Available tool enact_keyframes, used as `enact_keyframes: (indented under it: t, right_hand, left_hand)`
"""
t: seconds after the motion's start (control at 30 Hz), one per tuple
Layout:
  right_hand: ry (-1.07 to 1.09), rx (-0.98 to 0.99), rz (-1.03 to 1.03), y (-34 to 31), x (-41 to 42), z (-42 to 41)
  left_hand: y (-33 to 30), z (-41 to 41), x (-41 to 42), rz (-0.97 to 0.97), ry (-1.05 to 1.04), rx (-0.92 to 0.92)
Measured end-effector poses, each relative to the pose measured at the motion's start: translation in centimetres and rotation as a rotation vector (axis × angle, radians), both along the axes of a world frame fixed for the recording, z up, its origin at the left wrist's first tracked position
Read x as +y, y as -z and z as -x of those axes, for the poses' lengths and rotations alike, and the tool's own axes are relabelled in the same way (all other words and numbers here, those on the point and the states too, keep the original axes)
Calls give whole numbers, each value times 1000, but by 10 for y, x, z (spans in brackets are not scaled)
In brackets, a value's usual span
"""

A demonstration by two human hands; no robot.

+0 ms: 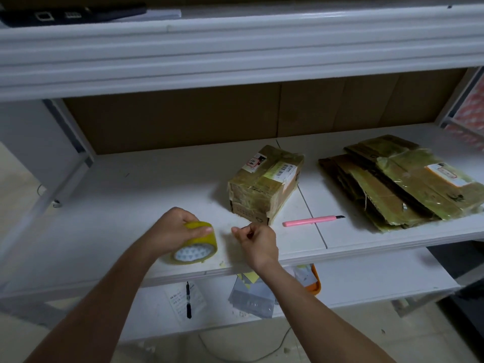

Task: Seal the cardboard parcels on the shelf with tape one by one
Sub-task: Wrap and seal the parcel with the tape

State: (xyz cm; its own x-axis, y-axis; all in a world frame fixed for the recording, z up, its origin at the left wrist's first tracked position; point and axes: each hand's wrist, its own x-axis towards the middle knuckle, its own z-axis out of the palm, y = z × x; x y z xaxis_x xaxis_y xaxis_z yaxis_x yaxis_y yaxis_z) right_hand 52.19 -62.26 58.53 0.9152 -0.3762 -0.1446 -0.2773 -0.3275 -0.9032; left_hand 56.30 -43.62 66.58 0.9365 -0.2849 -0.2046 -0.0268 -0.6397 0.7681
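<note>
Clearly drawing tape for the parcel [264,183].
Left hand [172,231] grips the roll [195,244]; right hand [258,244], fingers pinched together, seemingly pulls its end.

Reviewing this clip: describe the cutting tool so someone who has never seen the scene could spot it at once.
On the white middle shelf, look between the small taped cardboard parcel and the pile of flattened cardboard on the right. The utility knife lies flat there, untouched. It is the only pink, slim thing, with a dark blade tip pointing right.

Black pen [188,299] on paper slip [180,301], lower shelf [366,284].
</note>
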Motion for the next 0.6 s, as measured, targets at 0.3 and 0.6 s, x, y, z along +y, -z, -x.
enact_keyframes:
  t: [0.3, 0.6]
  right_hand:
    - [-182, 22, 245, -5, 57, -18]
    - [-231, 24, 391, 11, 74, -34]
  left_hand:
    - [6, -16, 54, -425, -140, -136]
    - [14, -19, 59, -309, -240, -137]
